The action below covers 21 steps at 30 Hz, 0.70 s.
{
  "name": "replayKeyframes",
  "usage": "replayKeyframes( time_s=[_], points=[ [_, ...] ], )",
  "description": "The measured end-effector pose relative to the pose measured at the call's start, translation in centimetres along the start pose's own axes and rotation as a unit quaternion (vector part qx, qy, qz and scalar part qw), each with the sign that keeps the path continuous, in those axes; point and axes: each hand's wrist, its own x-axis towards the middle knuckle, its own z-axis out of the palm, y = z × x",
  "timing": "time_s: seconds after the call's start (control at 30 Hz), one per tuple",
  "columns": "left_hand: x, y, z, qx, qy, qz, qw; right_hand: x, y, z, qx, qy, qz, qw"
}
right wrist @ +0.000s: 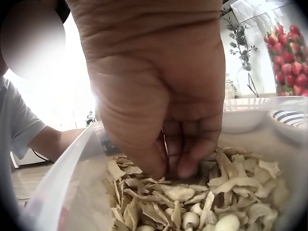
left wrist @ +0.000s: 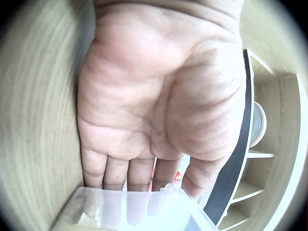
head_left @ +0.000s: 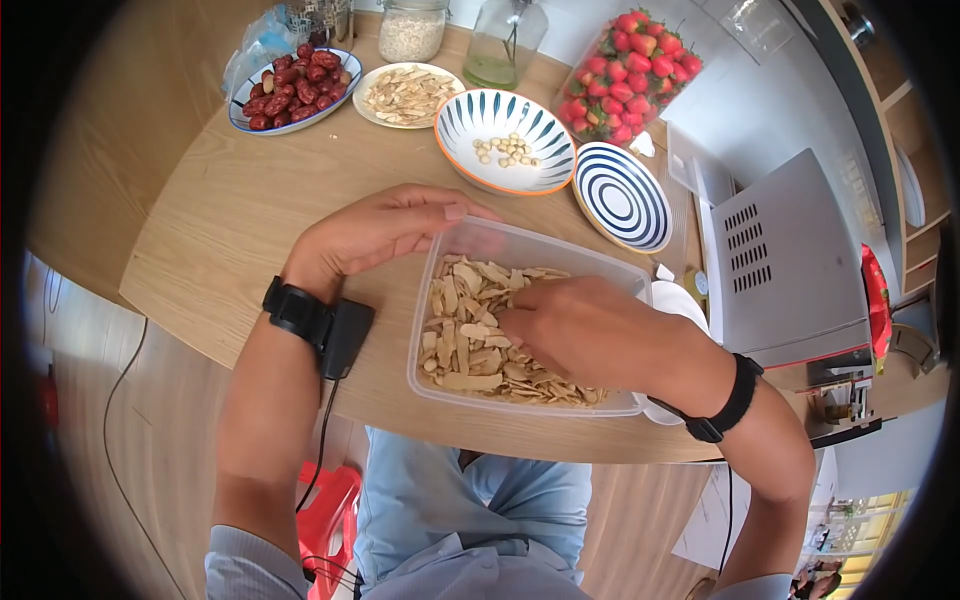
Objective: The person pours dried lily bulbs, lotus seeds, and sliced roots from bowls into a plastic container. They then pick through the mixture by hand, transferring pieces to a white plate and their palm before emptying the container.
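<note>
Left hand (head_left: 385, 232), fingers straight, is touching the tub's (head_left: 510, 402) far-left corner; right hand (head_left: 605, 325) is dipping bent fingers into dried slices (head_left: 463, 345), hold unclear.

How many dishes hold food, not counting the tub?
3: the dish of dates at far left, the plate of dried slices beside it, then the bowl of pale seeds. A white dish beside the tub is partly hidden by the right arm; contents unseen.
</note>
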Motion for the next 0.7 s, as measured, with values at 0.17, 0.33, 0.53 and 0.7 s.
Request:
replayKeyframes(
  time_s=[0.17, 0.33, 0.53, 0.7],
  points=[
    [-0.1, 0.2, 0.1, 0.006, 0.006, 0.002, 1.000, -0.2, -0.9, -1.8, 0.124, -0.136, 0.049, 0.982],
    [0.0, -0.1, -0.1, 0.003, 0.002, 0.002, 1.000, -0.5, 0.7, 0.1, 0.040, -0.032, 0.018, 0.999],
    [0.1, -0.2, -0.2, 0.002, 0.002, 0.007, 1.000, -0.2, 0.0, 0.5, -0.070, -0.029, 0.026, 0.997],
    [0.0, -0.2, -0.2, -0.006, -0.003, 0.003, 1.000, -0.5, 0.8, 0.8, -0.080, 0.039, 0.026, 0.996]
  ],
)
